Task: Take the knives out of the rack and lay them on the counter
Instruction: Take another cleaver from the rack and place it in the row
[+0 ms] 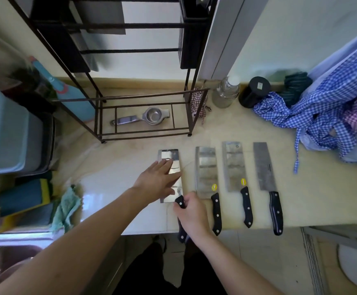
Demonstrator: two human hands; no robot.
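While four cleavers lie side by side on the counter [226, 128], we press our left hand [158, 179], fingers spread flat, on the leftmost cleaver [169, 155]; our right hand [191, 211] wraps its black handle at the near edge. The other three cleavers [206, 167] lie to the right. Farther back stands the black rack [143, 96], a metal strainer [145, 118] under it.

cleaver handle [180, 203]: right hand [191, 213] covering its middle | cleaver blade [170, 155]: left hand [157, 180] hiding part | rack [101, 99]: top running off frame
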